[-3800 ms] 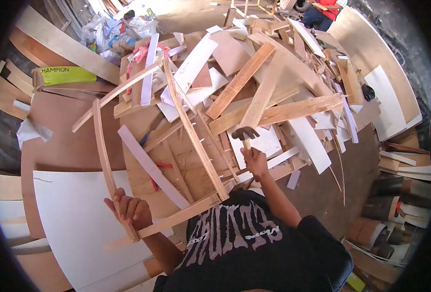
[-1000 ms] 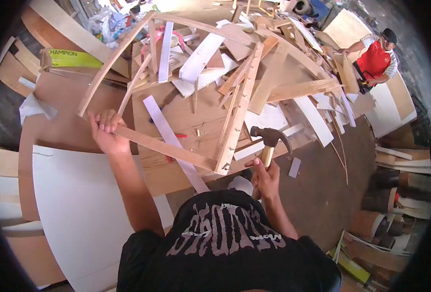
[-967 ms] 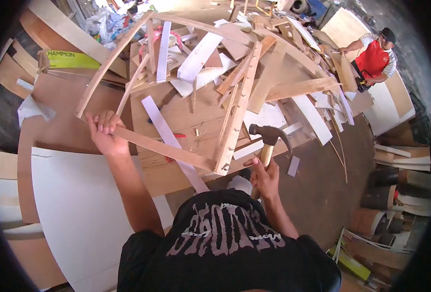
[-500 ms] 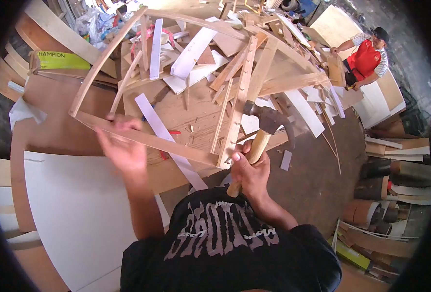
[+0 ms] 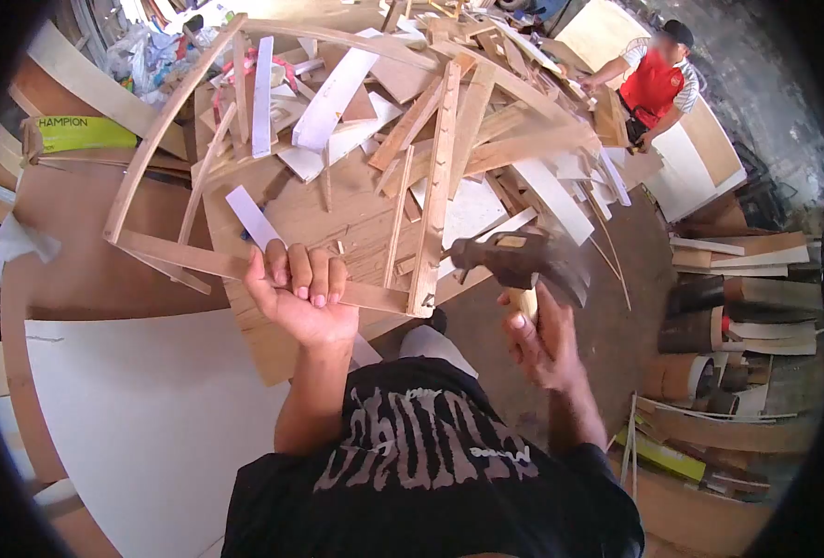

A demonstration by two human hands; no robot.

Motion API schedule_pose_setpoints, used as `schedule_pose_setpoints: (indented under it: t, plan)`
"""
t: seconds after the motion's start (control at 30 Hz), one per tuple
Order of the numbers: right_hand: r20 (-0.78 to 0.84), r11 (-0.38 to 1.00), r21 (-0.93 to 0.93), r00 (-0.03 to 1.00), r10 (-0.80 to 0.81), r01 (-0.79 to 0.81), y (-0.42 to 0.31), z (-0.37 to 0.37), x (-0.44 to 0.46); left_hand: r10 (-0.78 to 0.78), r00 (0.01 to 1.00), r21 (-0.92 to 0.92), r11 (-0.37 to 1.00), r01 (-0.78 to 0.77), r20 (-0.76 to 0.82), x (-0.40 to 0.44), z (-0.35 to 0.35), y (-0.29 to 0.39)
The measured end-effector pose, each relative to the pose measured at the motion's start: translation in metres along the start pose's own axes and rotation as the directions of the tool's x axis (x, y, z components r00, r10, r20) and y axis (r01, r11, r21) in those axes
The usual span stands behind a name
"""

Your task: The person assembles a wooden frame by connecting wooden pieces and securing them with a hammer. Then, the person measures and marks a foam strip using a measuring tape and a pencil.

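Observation:
A light wooden frame [image 5: 148, 158] with curved sides is held up in front of me. My left hand [image 5: 302, 290] wraps its fingers over the frame's near bar, close to the right corner. My right hand [image 5: 544, 342] grips a claw hammer [image 5: 522, 264] by its wooden handle, with the blurred metal head just right of the frame. Along the frame's right upright [image 5: 440, 177] several nails stick out, one of them bent at the near corner. The hammer head and the upright appear slightly apart.
Behind the frame, a worktable [image 5: 268, 344] bears heaped wood offcuts. A large white panel [image 5: 152, 418] lies at the left. Another person [image 5: 656, 88] in a red vest stands at the back right. Stacked boards [image 5: 756, 256] and curved pieces line the right side.
My left hand has slid right along the near bar and closed on it. The hammer has swung away from the frame to the right, and the whole view has shifted somewhat.

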State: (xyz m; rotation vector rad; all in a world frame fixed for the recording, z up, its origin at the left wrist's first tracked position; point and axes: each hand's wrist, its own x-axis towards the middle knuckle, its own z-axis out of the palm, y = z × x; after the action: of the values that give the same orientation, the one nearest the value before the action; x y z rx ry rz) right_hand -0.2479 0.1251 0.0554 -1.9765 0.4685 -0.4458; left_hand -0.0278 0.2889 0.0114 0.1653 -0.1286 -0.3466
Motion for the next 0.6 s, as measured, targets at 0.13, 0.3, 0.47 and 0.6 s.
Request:
schedule_pose_setpoints:
  t: [0.13, 0.3, 0.47, 0.6]
  plan:
    - [0.056, 0.965, -0.255, 0.997, -0.053, 0.065, -0.034, -0.026, 0.0, 0.015, 0.998, 0.035, 0.999, -0.013, -0.059, -0.001, 0.002, 0.0]
    - [0.076, 0.99, -0.14, 0.997, 0.027, -0.016, -0.053, -0.031, -0.004, 0.03, 0.994, 0.056, 0.998, -0.025, -0.102, -0.003, 0.004, 0.0]
    - [0.046, 0.957, -0.269, 0.994, -0.098, 0.107, -0.057, -0.015, 0.008, 0.019, 0.995, 0.043, 0.999, -0.015, -0.102, -0.001, 0.0, 0.003]
    - [-0.031, 1.0, 0.023, 1.0, -0.001, 0.002, -0.061, -0.025, 0.005, 0.05, 0.993, 0.033, 0.998, -0.046, -0.111, 0.006, -0.007, 0.009]
